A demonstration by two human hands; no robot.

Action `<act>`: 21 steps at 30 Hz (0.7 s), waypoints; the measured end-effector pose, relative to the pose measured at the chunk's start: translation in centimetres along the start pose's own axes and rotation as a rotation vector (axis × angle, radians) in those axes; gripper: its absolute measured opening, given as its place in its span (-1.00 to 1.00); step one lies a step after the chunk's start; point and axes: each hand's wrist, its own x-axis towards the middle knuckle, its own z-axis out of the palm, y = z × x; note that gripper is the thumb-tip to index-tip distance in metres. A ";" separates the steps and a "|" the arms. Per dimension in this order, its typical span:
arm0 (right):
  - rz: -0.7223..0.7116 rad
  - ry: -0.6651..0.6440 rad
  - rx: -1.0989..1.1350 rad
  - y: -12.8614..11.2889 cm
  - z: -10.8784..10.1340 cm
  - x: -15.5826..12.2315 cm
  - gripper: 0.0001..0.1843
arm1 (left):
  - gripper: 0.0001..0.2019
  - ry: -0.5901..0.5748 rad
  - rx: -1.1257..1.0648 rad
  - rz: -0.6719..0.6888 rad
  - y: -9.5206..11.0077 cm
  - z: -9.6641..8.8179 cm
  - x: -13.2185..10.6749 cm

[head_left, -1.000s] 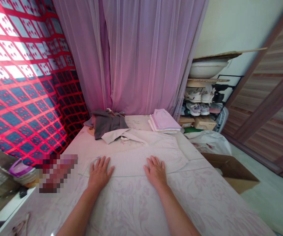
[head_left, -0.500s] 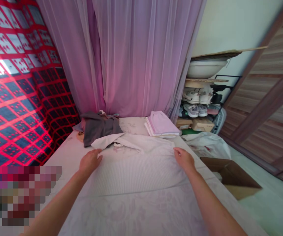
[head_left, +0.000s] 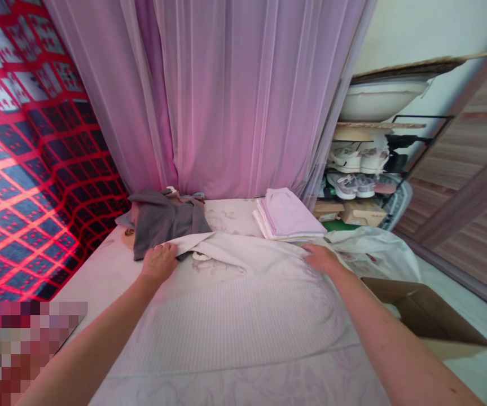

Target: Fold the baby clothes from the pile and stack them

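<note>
A white ribbed garment [head_left: 243, 321] lies spread over a pale flower-patterned bed [head_left: 175, 389], its far part folded and rumpled. At its far left corner, my left hand [head_left: 161, 262] has its fingers closed on the cloth, right beside a heap of dark grey clothing [head_left: 167, 220]. My right hand [head_left: 323, 259] pinches the far right edge of the garment; its fingertips are partly hidden by the cloth. Just beyond that hand sits a folded stack of pink and white clothes [head_left: 292, 214].
Purple curtains [head_left: 226, 101] hang behind the bed, and a red-and-dark checked cloth [head_left: 23, 158] hangs at the left. To the right stand a shoe rack [head_left: 408, 125], a white plastic bag [head_left: 382, 248] and an open cardboard box [head_left: 433, 310] on the floor.
My left hand has moved onto the garment's far left corner and closed on it. My right hand still holds the far right edge. The view has shifted slightly.
</note>
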 end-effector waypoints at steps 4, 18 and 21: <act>0.018 -0.066 -0.069 -0.4 -1.3 -0.2 -0.73 | -0.66 -0.059 -0.059 -0.008 -1.3 -1.5 0.7; -0.122 0.265 0.177 0.9 -3.2 -12.1 -0.76 | -0.66 0.414 -0.601 -0.134 -10.8 -0.3 -9.6; -0.175 0.318 0.195 1.7 -2.1 -15.1 -0.76 | -0.67 0.435 -0.678 -0.156 -9.7 2.6 -13.3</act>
